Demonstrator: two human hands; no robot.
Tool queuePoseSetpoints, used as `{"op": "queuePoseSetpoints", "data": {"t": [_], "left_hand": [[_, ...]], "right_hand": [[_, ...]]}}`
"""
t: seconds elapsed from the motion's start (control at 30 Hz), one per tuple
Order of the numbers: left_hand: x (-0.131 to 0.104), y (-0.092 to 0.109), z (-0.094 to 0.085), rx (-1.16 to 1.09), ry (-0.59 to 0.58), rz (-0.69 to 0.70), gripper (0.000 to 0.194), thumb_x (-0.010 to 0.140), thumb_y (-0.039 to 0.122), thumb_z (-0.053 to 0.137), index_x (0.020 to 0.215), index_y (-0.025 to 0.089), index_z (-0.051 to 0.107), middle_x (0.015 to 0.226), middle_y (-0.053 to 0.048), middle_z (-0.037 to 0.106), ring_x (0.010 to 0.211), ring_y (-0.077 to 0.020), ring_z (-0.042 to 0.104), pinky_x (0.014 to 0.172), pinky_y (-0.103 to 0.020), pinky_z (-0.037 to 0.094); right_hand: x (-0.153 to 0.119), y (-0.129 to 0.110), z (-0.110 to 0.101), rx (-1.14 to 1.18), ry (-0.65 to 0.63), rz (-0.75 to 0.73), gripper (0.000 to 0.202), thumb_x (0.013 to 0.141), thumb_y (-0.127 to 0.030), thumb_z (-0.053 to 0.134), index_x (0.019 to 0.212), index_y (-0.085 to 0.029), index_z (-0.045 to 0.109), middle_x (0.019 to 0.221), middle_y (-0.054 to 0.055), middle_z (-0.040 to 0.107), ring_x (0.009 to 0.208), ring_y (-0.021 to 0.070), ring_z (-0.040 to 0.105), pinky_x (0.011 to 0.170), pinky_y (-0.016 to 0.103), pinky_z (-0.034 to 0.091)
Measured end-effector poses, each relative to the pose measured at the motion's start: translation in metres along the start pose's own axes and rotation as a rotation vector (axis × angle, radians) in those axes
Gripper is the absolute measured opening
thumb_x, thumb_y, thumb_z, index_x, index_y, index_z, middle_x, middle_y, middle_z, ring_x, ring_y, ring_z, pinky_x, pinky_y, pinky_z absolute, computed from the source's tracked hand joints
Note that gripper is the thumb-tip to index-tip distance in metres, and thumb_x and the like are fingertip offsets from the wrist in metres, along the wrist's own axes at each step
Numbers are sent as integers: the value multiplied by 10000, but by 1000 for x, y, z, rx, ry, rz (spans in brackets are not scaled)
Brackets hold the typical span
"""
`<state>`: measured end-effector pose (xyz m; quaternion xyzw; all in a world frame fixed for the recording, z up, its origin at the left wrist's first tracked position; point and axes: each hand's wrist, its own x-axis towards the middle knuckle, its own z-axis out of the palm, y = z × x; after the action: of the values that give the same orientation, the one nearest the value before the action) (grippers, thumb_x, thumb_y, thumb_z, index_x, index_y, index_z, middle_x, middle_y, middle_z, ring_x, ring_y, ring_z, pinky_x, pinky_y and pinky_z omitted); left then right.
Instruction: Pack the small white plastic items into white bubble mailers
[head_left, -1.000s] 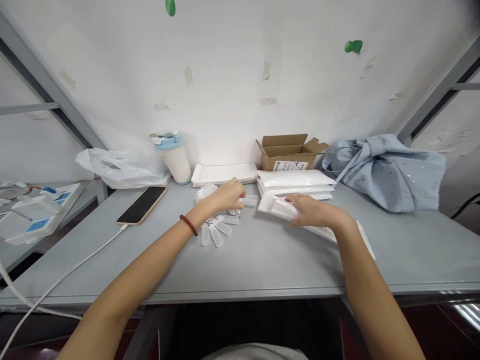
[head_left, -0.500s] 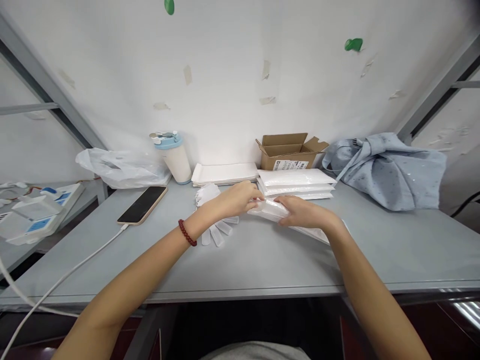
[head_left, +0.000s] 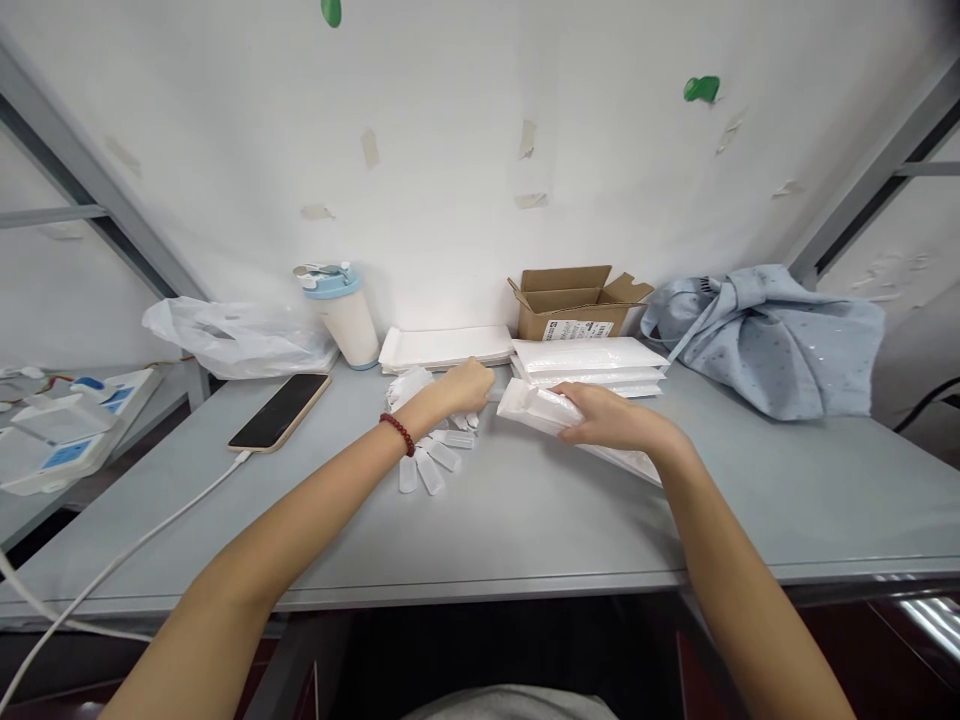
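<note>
My left hand (head_left: 466,388) is closed at the right side of a pile of small translucent plastic strips (head_left: 430,472), fanned out on the table. A pale bit shows past its fingers, too small to make out. My right hand (head_left: 604,415) grips a white bubble mailer (head_left: 534,406), thumb in front and fingers on top, its near end tilted up off the table. Another white mailer (head_left: 634,463) lies flat under that hand. Just behind stands a stack of puffy white mailers (head_left: 589,355).
Along the wall are a flat white stack (head_left: 448,347), an open cardboard box (head_left: 568,318), a tumbler (head_left: 346,320), a plastic bag (head_left: 240,340) and a blue cloth bag (head_left: 780,345). A phone (head_left: 281,412) with a white charging cable (head_left: 161,525) lies at the left.
My left hand has moved left, away from the mailer's end, to the strips, and its fingers have closed. My right hand still grips the mailer, whose end is now in plain view.
</note>
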<state>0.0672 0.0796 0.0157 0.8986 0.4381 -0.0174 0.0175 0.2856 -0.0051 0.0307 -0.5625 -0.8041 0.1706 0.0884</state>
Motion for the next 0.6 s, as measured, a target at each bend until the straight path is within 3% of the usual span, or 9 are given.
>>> {"op": "queuePoseSetpoints", "data": {"t": [0.13,0.27,0.37,0.6], "left_hand": [[-1,1,-7,-7,32,0,139,685,110,542,567,183,541,622,-89,590,778,-276,605,590,-302,369],[-23,-3,-23,-85,189,-3,124,757,166,514,757,180,637,759,-82,641,825,-246,597,649,-296,402],[-42,-2,-30,-147,221,76,185,798,182,491,859,191,665,834,-68,657,840,-226,587,690,-297,412],[-52,12,-23,-192,203,209,197,811,158,504,696,181,662,672,-64,588,747,-217,541,643,-309,374]], "right_hand": [[0,1,-3,-2,-88,70,595,729,-265,575,1311,-173,490,1280,111,586,1153,272,553,862,323,470],[1,5,-4,-12,-141,142,595,719,-262,564,1300,-157,491,1300,127,555,1166,284,531,868,325,457],[1,5,-2,-18,-130,138,562,711,-262,565,1262,-163,516,1238,128,583,1115,289,553,837,329,458],[5,-2,2,64,-89,-10,493,704,-245,552,1194,-196,557,1120,86,631,1015,266,586,787,326,451]]}}
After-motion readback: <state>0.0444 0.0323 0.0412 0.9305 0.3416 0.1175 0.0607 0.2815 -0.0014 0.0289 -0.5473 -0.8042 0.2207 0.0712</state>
